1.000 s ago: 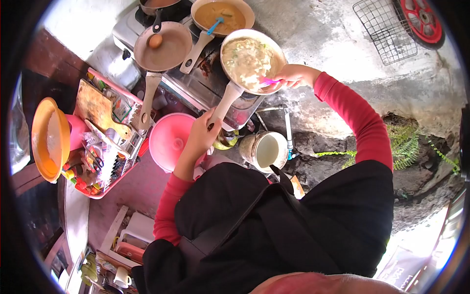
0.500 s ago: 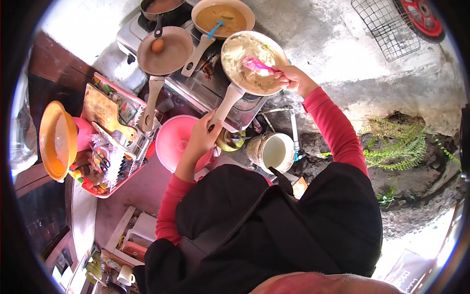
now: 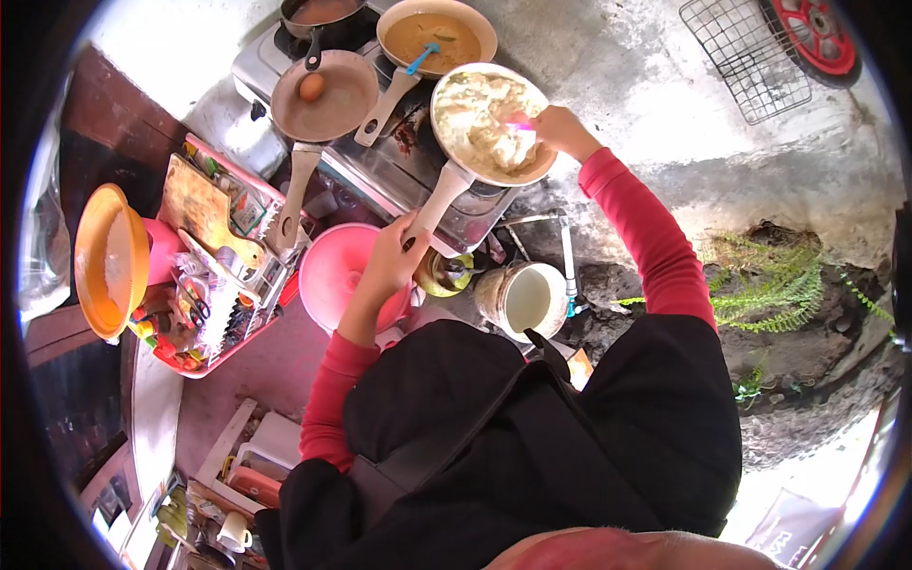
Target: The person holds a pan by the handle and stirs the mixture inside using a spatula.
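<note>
A light-coloured pan (image 3: pixel 496 171) holding a pale, lumpy mixture (image 3: pixel 480 119) sits at the right end of the stove. My left hand (image 3: pixel 388 258) is closed round the end of its handle. At the pan's right rim, my right hand (image 3: pixel 562 131) grips a pink spatula (image 3: pixel 519 125); most of the spatula is hidden by the hand and the mixture. Behind is another pan (image 3: pixel 487 36) with orange-brown sauce and a blue utensil (image 3: pixel 424 57). One brown egg (image 3: pixel 311 88) lies in the pan (image 3: pixel 332 119) to the left.
A dark pot (image 3: pixel 323 13) stands at the back left of the stove. Below are a pink basin (image 3: pixel 332 275) and a whitish bucket (image 3: pixel 528 299). At the left are a dish rack (image 3: pixel 228 353), a cutting board (image 3: pixel 198 201) and an orange basin (image 3: pixel 110 261).
The pink spatula and my right hand have moved in the pan, leftward and up from the lower right rim. The mixture has changed shape. My left hand keeps its hold on the handle.
</note>
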Demonstrator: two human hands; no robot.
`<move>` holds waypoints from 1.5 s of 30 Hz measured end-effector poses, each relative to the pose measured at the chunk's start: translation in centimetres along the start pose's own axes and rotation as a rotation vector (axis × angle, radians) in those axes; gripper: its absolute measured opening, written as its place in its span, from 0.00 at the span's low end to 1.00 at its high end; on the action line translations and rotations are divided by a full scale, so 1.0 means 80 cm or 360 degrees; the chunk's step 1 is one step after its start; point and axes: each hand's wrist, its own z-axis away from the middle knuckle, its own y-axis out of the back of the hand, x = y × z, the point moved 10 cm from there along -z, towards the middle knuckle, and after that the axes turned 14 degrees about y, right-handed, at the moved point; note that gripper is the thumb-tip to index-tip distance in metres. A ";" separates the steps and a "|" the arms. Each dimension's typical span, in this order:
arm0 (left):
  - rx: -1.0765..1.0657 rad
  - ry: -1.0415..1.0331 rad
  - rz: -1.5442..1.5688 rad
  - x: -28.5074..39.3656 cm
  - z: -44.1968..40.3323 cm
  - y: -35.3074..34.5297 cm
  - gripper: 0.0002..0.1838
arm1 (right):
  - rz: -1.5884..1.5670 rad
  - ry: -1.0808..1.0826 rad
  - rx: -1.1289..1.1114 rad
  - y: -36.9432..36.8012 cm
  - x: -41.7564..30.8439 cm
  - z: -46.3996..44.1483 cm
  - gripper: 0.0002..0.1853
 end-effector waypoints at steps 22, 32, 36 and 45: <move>0.0027 -0.0091 0.0001 -0.008 -0.003 0.001 0.22 | -0.0047 -0.0210 -0.0315 0.021 -0.083 -0.018 0.16; 0.0060 -0.0104 -0.0045 -0.007 -0.004 0.002 0.20 | 0.0630 -0.0345 -0.0010 0.117 -0.018 -0.034 0.11; 0.0033 -0.0087 -0.0066 -0.007 -0.005 0.001 0.21 | 0.0509 -0.0202 0.0058 0.056 -0.037 -0.042 0.09; -0.0001 -0.0104 -0.0026 0.001 -0.002 0.000 0.22 | 0.0469 0.0168 -0.0083 0.090 -0.109 0.017 0.06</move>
